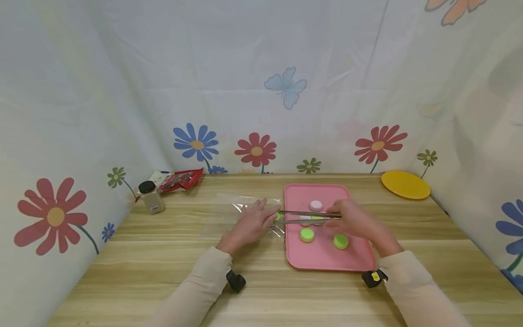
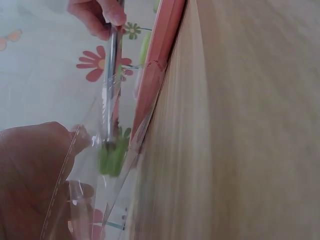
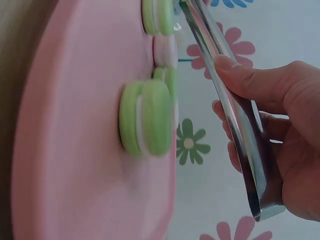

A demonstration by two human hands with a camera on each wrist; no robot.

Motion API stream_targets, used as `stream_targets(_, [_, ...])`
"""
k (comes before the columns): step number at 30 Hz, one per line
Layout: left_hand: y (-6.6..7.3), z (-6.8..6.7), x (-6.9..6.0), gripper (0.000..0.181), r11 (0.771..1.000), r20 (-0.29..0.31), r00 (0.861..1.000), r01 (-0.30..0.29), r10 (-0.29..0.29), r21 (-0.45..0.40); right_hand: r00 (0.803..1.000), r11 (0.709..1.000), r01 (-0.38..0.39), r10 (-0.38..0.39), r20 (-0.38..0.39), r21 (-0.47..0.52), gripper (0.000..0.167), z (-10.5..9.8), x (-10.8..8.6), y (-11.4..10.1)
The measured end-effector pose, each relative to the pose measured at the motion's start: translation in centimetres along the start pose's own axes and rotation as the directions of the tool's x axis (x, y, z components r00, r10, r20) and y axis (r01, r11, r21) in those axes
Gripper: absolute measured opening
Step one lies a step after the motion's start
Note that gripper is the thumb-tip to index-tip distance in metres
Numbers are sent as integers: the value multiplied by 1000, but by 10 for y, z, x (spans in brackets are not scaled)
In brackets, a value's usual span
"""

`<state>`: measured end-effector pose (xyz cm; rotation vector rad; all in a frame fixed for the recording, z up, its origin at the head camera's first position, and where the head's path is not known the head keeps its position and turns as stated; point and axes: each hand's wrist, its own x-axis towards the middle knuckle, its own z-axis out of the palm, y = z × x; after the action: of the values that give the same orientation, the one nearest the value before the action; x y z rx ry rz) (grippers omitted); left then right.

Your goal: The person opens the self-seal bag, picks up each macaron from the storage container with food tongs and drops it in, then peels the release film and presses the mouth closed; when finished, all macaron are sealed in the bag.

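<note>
White floral sheeting (image 1: pixel 245 50) encloses the scene at the far side and on the left and right. Before it extends a wood-grained worktop (image 1: pixel 261 302). The largest object on the worktop is a pink rectangular tray (image 1: pixel 323 260), set right of centre. Just to its left lies a clear plastic bag (image 1: pixel 234 210), its right-hand end beside the tray's left edge. A yellow plate (image 1: pixel 406 185) occupies the far right corner.

The left hand (image 1: pixel 250 223) is at the right-hand end of the bag, touching the film; whether its grip pinches the film or merely rests against it cannot be told. The right hand (image 1: pixel 356 221), above the right part of the tray, has its grip closed round metal tongs (image 3: pixel 247 155), thumb on one arm and fingers on the other. The tongs point left across the tray, their tips narrowed on a green macaron (image 2: pixel 111 161), seen through the film beside the left hand.

A red packet (image 1: pixel 181 180) lies at the far left; nearer stands a small jar (image 1: pixel 152 201) with a black lid (image 1: pixel 147 186).

Smallest are the macarons on the tray: a pale pink one (image 1: pixel 316 205) on the far side, a pale and a green one side by side at the middle, partly behind the tongs, and two green ones nearer, left and right, well apart.
</note>
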<state>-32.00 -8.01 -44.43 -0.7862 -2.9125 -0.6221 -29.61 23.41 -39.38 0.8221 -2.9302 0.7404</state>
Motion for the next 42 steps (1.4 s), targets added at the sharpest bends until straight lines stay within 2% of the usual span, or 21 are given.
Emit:
stream_targets(8, [2, 0, -1, 44, 999, -12, 1000, -11, 12, 40, 999, 1000, 23, -23, -42, -10, 23, 16, 16, -11])
stream_targets(12, [4, -2, -2, 44, 999, -12, 1000, -12, 12, 41, 999, 1000, 19, -20, -37, -19, 23, 19, 18, -12])
stream_targets(18, [7, -2, -3, 43, 999, -10, 1000, 3, -2, 37, 999, 1000, 5, -6, -40, -30, 29, 21, 19, -13])
stream_targets(23, [7, -1, -3, 43, 999, -19, 1000, 2, -1, 44, 999, 1000, -2, 2, -46, 4, 35, 21, 21, -16])
stream_targets(27, [8, -2, -3, 44, 999, -20, 1000, -10, 11, 47, 1000, 1000, 5, -4, -23, 20, 28, 23, 24, -19])
stream_targets(33, [11, -5, -4, 45, 999, -13, 1000, -11, 12, 43, 1000, 999, 27, -27, -2, -20, 22, 28, 28, -20])
stream_targets(37, [12, -5, -4, 46, 999, -10, 1000, -4, 5, 44, 996, 996, 85, -86, -19, -35, 19, 29, 32, -21])
stream_targets(42, [9, -4, -4, 45, 999, -7, 1000, -11, 12, 46, 997, 997, 71, -71, -10, 1, 19, 32, 38, -25])
